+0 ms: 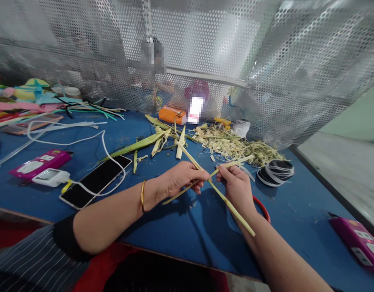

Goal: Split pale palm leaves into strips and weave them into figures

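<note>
Two long, pale yellow-green plant strips cross each other above the blue table. My left hand pinches them where they meet, thumb on top. One strip slants from beyond my left fingers down to the right, passing beside my right wrist. On the crossing strip, my right hand is closed, thumb and finger gripping it just right of the crossing. That strip's thin tail sticks out below my left hand. Part of a red loop shows behind my right wrist; the rest is hidden.
Beyond my hands lie green husk leaves and a heap of shredded plant scraps. A phone, white cable and purple power strip are left. A white-and-black cord roll and another purple power strip are right.
</note>
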The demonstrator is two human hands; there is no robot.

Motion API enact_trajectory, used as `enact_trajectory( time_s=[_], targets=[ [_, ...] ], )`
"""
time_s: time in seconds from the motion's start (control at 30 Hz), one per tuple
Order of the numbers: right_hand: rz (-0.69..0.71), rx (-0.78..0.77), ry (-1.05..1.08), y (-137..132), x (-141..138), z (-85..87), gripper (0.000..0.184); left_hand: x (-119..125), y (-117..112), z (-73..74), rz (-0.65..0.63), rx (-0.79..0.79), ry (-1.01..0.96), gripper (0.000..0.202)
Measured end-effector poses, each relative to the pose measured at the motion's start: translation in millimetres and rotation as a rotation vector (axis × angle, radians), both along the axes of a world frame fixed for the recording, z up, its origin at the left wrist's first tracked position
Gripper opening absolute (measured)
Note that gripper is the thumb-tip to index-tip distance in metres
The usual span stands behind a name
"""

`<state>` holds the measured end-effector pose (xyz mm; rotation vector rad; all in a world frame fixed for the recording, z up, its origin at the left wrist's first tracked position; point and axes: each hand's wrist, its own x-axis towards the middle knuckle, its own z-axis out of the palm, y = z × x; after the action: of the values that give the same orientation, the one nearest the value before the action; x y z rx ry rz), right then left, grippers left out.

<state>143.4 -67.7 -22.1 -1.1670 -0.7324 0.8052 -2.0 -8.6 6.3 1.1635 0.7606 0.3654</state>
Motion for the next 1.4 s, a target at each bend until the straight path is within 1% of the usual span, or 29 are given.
enact_trajectory(
  time_s=[0.1, 0.17, 0.23, 0.27, 0.3, 0.33, 0.37, 0.4, 0.43, 0.47, 0.5, 0.53, 0.6, 0.67, 0.7, 0.77, 0.87, 1.07, 1.27, 1.33, 1.4],
  targets=[
    [0.019, -0.035, -0.049, 1, 6, 0.9, 0.031, 0, 1, -0.8, 0.025, -0.02, -0.018, 0.018],
    [0.052, -0.102, -0.167, -1, 12, 4.7, 0.036, 0, 2, -1.5, 0.039, -0.018, -0.038, 0.02],
    [0.093, -0.227, -0.4, -4, 19, 11.3, 0.044, 0, 3, -1.6, 0.053, 0.01, -0.036, 0.021],
    [0.083, -0.278, -0.54, -7, 23, 15.2, 0.049, 0, 3, -1.3, 0.061, 0.027, -0.028, 0.022],
    [0.043, -0.296, -0.668, -9, 26, 19.1, 0.053, 0, 2, -0.8, 0.062, 0.045, -0.019, 0.022],
    [-0.021, -0.276, -0.777, -11, 28, 22.8, 0.054, 0, 2, -0.1, 0.055, 0.065, -0.012, 0.023],
    [-0.088, -0.223, -0.862, -13, 30, 25.9, 0.052, 0, 1, 0.6, 0.038, 0.087, -0.008, 0.023],
    [-0.126, -0.151, -0.92, -14, 30, 28.1, 0.047, 0, 0, 1.2, 0.014, 0.11, -0.002, 0.024],
    [-0.115, -0.081, -0.953, -14, 30, 29.4, 0.039, 0, -2, 1.7, -0.015, 0.139, 0.007, 0.026],
    [-0.056, -0.035, -0.961, -13, 29, 29.9, 0.032, 0, -3, 2.0, -0.046, 0.173, 0.019, 0.027],
    [0.035, -0.022, -0.932, -12, 27, 29.5, 0.027, 0, -5, 2.1, -0.072, 0.21, 0.032, 0.029],
    [0.142, -0.036, -0.855, -10, 25, 28.7, 0.025, 0, -6, 2.0, -0.096, 0.244, 0.046, 0.029],
    [0.328, -0.117, -0.594, -7, 20, 26.2, 0.026, 0, -9, 1.6, -0.129, 0.301, 0.073, 0.029],
    [0.399, -0.185, -0.349, -5, 15, 24.1, 0.029, 0, -12, 1.0, -0.146, 0.334, 0.09, 0.027],
    [0.409, -0.197, -0.273, -5, 13, 23.3, 0.03, 0, -13, 0.7, -0.149, 0.343, 0.096, 0.026],
    [0.422, -0.2, -0.207, -6, 11, 22.1, 0.031, 0, -14, 0.7, -0.161, 0.358, 0.099, 0.028],
    [0.413, -0.172, -0.178, -8, 7, 20.2, 0.03, 1, -14, 2.2, -0.177, 0.359, 0.107, 0.03],
    [0.228, -0.064, -0.15, -6, -1, 14.9, 0.023, -1, -12, 6.5, -0.193, 0.378, 0.105, 0.03],
    [0.16, -0.051, -0.212, -7, -4, 8.9, 0.021, -2, -13, 3.8, -0.256, 0.349, 0.09, 0.023],
    [0.152, -0.05, -0.268, -6, -4, 7.4, 0.021, -2, -12, 3.2, -0.269, 0.339, 0.095, 0.02],
    [0.135, -0.037, -0.378, -6, -3, 8.1, 0.021, -3, -11, 3.2, -0.275, 0.324, 0.093, 0.017]
  ],
)
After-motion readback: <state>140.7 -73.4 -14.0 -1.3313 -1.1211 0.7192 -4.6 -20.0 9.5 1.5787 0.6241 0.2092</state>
